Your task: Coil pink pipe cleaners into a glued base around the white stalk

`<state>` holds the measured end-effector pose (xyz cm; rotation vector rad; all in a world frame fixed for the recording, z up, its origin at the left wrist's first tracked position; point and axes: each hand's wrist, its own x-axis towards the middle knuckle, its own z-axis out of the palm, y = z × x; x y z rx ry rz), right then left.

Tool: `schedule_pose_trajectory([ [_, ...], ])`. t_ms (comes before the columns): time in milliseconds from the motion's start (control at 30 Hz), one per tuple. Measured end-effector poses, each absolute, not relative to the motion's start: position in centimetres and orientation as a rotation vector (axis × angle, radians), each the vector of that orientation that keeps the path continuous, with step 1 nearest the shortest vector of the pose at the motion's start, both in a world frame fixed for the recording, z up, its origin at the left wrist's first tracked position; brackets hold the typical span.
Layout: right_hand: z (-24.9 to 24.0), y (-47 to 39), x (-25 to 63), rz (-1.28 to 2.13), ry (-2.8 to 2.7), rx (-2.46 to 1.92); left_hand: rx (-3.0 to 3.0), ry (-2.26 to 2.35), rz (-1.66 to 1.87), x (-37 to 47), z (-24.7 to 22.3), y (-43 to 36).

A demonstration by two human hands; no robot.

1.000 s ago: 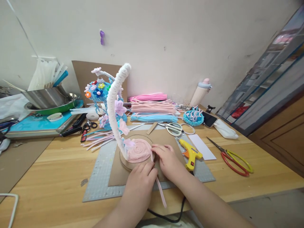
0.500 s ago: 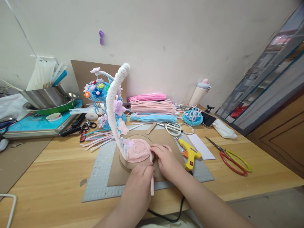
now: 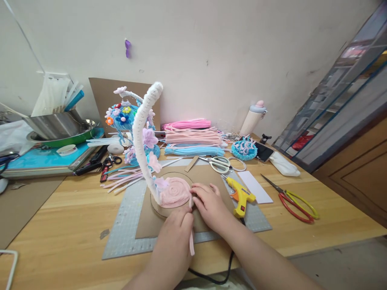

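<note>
A flat spiral of pink pipe cleaner (image 3: 177, 191) covers part of a round cardboard disc (image 3: 157, 208). Its loose end (image 3: 191, 245) trails toward the table's front edge. My left hand (image 3: 177, 229) is closed on this loose length, just below the spiral. At the spiral's right edge, my right hand (image 3: 210, 204) has its fingertips closed on the same pipe cleaner. From the disc's left side rises a curved white fuzzy stem (image 3: 139, 133) bearing pink and lilac flowers (image 3: 149, 137). A larger cardboard sheet (image 3: 143, 225) lies under the disc.
A grey cutting mat (image 3: 116, 241) lies beneath the cardboard. To the right are a yellow glue gun (image 3: 244, 193) with a black cord, white-handled scissors (image 3: 220, 164) and red-and-yellow-handled scissors (image 3: 296, 205). Behind lie pipe cleaner bundles (image 3: 193, 139) and a blue flower-covered piece (image 3: 122, 117).
My left hand has shifted slightly down, drawing the loose pipe cleaner end nearer the front. My right hand stays at the spiral's edge. The whole view has moved a little.
</note>
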<state>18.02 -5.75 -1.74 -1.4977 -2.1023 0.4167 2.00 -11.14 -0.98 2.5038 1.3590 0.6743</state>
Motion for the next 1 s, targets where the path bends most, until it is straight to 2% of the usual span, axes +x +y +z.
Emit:
schedule_pose_trajectory([
  [467,-1.5,-6.0,17.7,0.379,-2.101,-1.505,2.756,1.243,0.693,-0.5,-0.5,-10.6],
  [1000,-1.1,-6.1,17.4,0.322,-2.115,-1.496,2.704,1.439,0.823,-1.1,0.0,-10.7],
])
